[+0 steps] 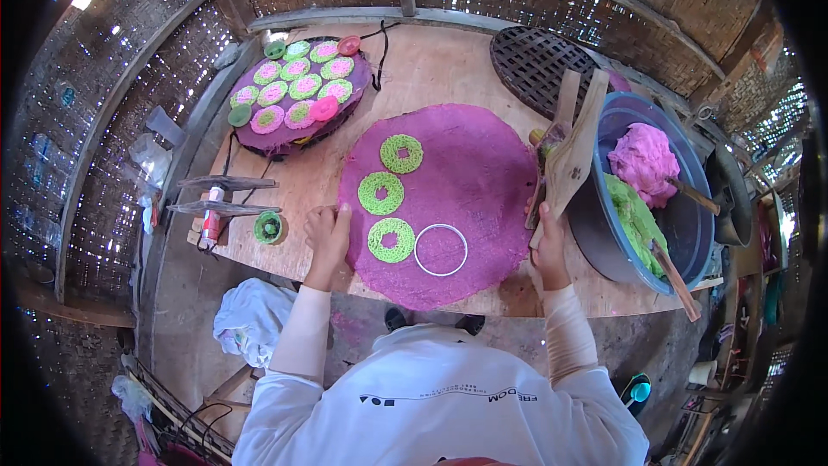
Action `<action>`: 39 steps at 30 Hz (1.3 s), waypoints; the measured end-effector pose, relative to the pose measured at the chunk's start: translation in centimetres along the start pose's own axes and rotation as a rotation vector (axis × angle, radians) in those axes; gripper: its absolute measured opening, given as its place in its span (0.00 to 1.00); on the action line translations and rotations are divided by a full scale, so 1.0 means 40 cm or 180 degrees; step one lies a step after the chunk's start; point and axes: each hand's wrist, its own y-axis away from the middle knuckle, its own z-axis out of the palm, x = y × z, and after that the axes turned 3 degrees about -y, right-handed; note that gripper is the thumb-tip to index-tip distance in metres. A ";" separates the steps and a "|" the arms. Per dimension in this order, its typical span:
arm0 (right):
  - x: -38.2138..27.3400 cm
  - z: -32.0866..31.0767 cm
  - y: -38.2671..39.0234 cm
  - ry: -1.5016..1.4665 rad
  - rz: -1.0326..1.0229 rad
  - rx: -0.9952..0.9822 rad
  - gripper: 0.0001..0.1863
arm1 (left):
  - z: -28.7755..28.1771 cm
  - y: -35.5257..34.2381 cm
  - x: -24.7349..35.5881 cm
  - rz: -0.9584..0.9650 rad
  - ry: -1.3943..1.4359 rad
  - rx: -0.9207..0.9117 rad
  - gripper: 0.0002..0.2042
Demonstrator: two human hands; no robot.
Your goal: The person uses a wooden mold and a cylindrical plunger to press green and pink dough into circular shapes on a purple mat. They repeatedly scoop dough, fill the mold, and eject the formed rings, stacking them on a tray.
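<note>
Left hand point(328, 236) is laid flat, fingers loosely curled, on the left edge of the round purple mat point(483, 198) at frame centre; nothing is gripped. Right hand point(547, 246) is closed in a firm grip on the wooden paddle point(573, 151), held tilted beside the blue basin point(681, 224). Three green rings point(391, 239) and a white hoop point(441, 249) lie on the mat, on the wooden tabletop point(431, 69).

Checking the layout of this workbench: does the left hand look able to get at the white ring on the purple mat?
Probably yes. The left hand rests empty at the purple mat's edge; only a flat green ring lies before the white ring.
</note>
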 end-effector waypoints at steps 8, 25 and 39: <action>0.005 0.036 0.221 0.0246 -0.0025 0.0015 0.22 | -0.031 -0.163 0.141 0.0579 0.1878 -0.0801 0.30; -0.332 0.285 0.104 0.1284 0.1918 -0.3350 0.44 | -0.273 -0.123 0.449 0.1944 0.6351 -0.2216 0.43; -0.236 0.283 0.015 0.2221 0.3215 -0.3014 0.40 | -0.071 -0.149 0.251 0.1456 0.6983 -0.3150 0.19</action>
